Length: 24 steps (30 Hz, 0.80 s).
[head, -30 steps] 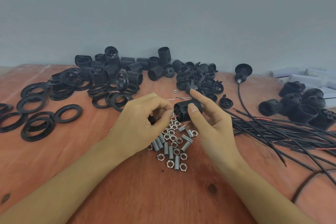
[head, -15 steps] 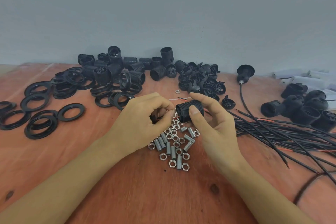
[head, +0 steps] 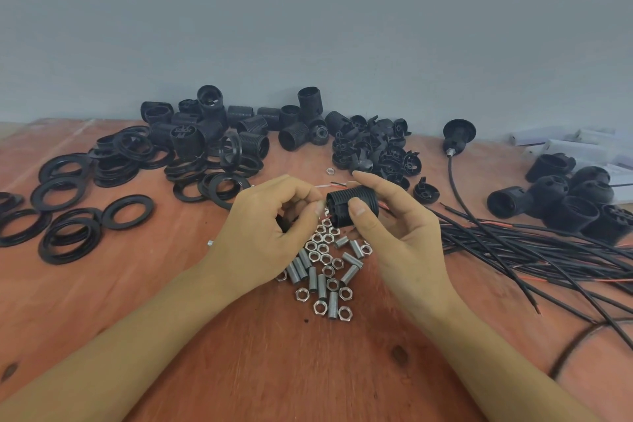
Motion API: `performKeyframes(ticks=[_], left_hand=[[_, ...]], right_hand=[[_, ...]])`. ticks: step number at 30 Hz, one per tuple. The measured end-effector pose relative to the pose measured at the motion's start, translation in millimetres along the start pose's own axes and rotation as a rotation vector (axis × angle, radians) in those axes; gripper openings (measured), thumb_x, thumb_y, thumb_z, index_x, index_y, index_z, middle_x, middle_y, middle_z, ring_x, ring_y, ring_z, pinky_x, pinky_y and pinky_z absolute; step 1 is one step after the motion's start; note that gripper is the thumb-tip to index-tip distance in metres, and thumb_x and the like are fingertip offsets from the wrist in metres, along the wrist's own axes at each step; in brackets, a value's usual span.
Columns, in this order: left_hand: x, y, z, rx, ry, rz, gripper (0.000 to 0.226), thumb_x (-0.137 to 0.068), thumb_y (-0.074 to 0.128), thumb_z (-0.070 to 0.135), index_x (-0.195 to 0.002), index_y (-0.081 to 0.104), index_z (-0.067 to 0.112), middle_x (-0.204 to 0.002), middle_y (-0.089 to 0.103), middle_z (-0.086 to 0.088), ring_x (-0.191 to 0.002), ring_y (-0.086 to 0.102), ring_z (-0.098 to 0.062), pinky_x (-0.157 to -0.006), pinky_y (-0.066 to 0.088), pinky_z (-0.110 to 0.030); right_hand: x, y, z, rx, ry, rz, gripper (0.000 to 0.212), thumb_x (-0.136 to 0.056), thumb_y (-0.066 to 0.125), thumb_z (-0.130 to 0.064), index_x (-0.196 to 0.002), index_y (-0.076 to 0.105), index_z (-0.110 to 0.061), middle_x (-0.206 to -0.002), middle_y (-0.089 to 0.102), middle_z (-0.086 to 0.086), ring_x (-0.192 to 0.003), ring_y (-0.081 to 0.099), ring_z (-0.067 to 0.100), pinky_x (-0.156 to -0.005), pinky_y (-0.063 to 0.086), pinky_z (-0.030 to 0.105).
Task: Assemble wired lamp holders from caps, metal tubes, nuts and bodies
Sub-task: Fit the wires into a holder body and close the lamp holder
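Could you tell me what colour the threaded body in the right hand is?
Black: the threaded body, clearest in the head view.

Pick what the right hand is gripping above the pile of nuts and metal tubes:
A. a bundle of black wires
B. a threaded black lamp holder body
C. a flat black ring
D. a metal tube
B: the right hand has its thumb and fingers curled round the ribbed black lamp holder body, held on its side over the nuts.
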<state>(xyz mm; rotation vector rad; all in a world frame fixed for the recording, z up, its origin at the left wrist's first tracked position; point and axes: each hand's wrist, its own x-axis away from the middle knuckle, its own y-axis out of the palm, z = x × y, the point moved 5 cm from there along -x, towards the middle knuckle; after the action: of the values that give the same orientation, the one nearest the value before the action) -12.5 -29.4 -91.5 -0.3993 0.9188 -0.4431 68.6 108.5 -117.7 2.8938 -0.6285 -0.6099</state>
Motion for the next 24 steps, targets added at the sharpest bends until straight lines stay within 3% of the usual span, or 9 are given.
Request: performKeyframes(ticks=[5,10,15,20,24], left_hand=[[0.1,0.9,2.5,0.003,0.001,-0.018,0.006,-0.086,0.063,0.009,-0.084,0.068,0.009,-0.068,0.062,0.000,-0.063,0.055,-0.015,-0.059,0.044,-0.025],[1.8,0.6,5.6,0.005,0.017,-0.010,0.005,-0.086,0.064,0.007,-0.084,0.068,0.009,-0.068,0.061,-0.001,-0.063,0.055,-0.016,-0.058,0.044,-0.028],[1.9,0.8,4.1,-0.018,0.018,0.011,0.005,-0.087,0.063,0.010,-0.085,0.068,0.009,-0.069,0.060,0.000,-0.065,0.054,-0.015,-0.060,0.043,-0.025],[2.1,2.2,1.0,-0.022,0.002,0.032,0.005,-0.090,0.062,0.013,-0.088,0.066,0.012,-0.068,0.059,0.002,-0.066,0.054,-0.016,-0.060,0.043,-0.023],[2.3,3.7,-0.6,0.002,-0.009,0.026,0.006,-0.091,0.061,0.015,-0.090,0.066,0.012,-0.069,0.059,0.004,-0.064,0.054,-0.016,-0.060,0.045,-0.026]], right_hand=[[0.5,-1.3,0.9,0.019,0.002,-0.002,0.029,-0.090,0.062,-0.002,-0.117,0.065,-0.013,-0.093,0.074,-0.004,-0.086,0.068,0.010,-0.082,0.058,0.035],[1.0,0.1,-1.6,-0.002,0.001,0.016,0.035,-0.084,0.065,-0.015,-0.119,0.065,-0.011,-0.098,0.074,0.009,-0.087,0.069,0.018,-0.084,0.058,0.037],[1.2,-2.2,-1.0,0.027,-0.005,0.012,0.032,-0.089,0.064,-0.001,-0.120,0.064,-0.008,-0.103,0.075,0.011,-0.095,0.072,0.024,-0.088,0.057,0.034],[0.2,-2.8,1.4,0.028,0.009,0.042,0.029,-0.091,0.063,0.000,-0.118,0.065,-0.011,-0.099,0.075,0.005,-0.090,0.071,0.015,-0.083,0.056,0.026],[-0.8,-3.4,2.5,0.046,0.010,0.031,0.027,-0.092,0.062,0.000,-0.117,0.065,-0.009,-0.092,0.075,-0.010,-0.083,0.069,0.001,-0.075,0.053,0.016]])
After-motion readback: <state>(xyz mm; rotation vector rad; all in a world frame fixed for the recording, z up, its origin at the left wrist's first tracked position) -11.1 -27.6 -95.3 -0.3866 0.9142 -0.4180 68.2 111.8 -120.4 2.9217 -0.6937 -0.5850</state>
